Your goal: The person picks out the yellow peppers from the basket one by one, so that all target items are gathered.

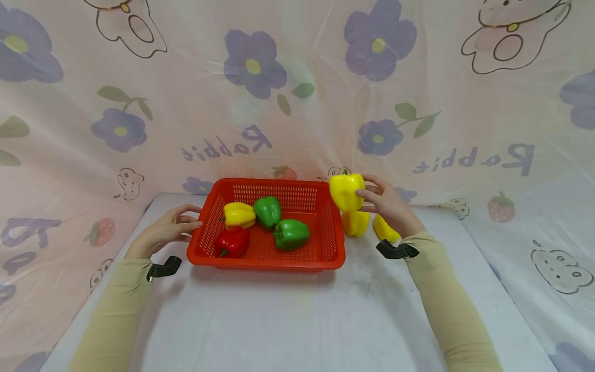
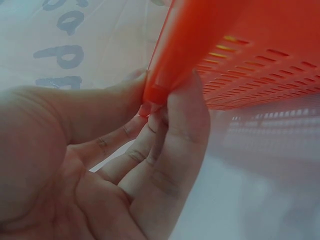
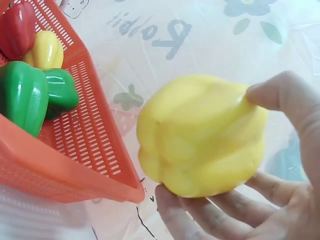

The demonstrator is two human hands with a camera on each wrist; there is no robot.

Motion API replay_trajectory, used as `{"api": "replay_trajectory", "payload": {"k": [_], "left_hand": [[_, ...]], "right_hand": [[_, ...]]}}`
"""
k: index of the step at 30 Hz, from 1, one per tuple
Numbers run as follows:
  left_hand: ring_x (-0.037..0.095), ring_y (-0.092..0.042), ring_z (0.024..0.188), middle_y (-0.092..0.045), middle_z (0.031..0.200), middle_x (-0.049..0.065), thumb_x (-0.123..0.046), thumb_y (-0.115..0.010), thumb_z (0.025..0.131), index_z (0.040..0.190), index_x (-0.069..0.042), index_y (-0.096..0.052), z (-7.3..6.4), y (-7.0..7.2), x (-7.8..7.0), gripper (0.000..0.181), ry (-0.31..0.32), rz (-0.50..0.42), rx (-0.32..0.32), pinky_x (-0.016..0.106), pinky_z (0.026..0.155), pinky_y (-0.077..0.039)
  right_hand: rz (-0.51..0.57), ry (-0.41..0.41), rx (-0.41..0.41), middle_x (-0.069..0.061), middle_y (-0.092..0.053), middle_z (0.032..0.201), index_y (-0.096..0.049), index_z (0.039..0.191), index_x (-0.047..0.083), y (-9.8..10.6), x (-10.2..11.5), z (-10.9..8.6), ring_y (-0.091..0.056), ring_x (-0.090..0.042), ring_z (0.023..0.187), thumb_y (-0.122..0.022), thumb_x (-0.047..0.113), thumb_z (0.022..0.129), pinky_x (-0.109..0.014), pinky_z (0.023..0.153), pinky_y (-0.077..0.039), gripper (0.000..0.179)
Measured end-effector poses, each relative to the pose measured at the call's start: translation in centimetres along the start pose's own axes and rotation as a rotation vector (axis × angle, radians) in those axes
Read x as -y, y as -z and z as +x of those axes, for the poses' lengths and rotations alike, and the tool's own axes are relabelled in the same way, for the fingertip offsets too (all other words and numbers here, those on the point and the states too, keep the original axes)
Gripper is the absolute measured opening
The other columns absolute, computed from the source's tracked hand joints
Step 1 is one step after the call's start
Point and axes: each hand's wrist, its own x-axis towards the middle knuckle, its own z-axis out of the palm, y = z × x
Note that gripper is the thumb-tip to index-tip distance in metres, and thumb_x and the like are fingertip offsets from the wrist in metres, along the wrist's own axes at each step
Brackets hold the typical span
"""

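Observation:
My right hand (image 1: 388, 202) holds a yellow bell pepper (image 1: 346, 191) between thumb and fingers, raised by the right rim of a red plastic basket (image 1: 265, 262). In the right wrist view the pepper (image 3: 200, 135) hangs apart from the basket's corner. My left hand (image 1: 169, 229) pinches the basket's left rim; the left wrist view shows thumb and fingers on that rim (image 2: 167, 65). Inside the basket lie a yellow bell pepper (image 1: 239, 215), a red one (image 1: 232, 242) and two green ones, one at the back (image 1: 267, 212) and one nearer the front (image 1: 291, 235).
Right of the basket, a yellow pepper (image 1: 356, 223) and another yellow piece (image 1: 386, 229), partly hidden by the right hand, lie on the white table (image 1: 297, 320). A printed curtain (image 1: 316, 119) hangs close behind. Black mounts sit at both wrists.

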Motion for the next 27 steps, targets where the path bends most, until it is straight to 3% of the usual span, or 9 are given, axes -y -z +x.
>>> {"api": "replay_trajectory", "payload": {"k": [14, 21, 27], "left_hand": [[0.024, -0.064, 0.088, -0.06, 0.109, 0.023, -0.017, -0.059, 0.097, 0.14, 0.003, -0.029, 0.0, -0.1, 0.1, 0.057, 0.009, -0.005, 0.003, 0.039, 0.077, -0.056], [0.023, -0.065, 0.087, -0.061, 0.106, 0.02, -0.017, -0.059, 0.097, 0.14, 0.003, -0.028, 0.0, -0.1, 0.1, 0.057, 0.008, -0.005, 0.002, 0.039, 0.077, -0.056], [0.024, -0.065, 0.088, -0.06, 0.107, 0.02, -0.018, -0.06, 0.096, 0.14, 0.003, -0.029, -0.1, -0.1, 0.0, 0.058, 0.003, 0.0, -0.001, 0.039, 0.078, -0.056]], "right_hand": [[0.06, -0.018, -0.019, -0.02, -0.038, 0.143, -0.024, 0.149, 0.012, 1.7, -0.6, -2.8, -0.048, -0.036, 0.12, -0.061, 0.037, 0.094, -0.046, 0.094, -0.047, 0.071], [0.08, -0.044, -0.032, -0.022, -0.034, 0.144, -0.016, 0.152, 0.01, 2.5, -2.2, -4.3, -0.043, -0.039, 0.123, -0.058, 0.036, 0.096, -0.042, 0.092, -0.048, 0.075], [0.106, -0.058, -0.029, -0.024, -0.032, 0.143, -0.018, 0.15, 0.005, 2.8, -4.3, -5.8, -0.051, -0.031, 0.115, -0.056, 0.031, 0.098, -0.036, 0.087, -0.052, 0.07]]}}
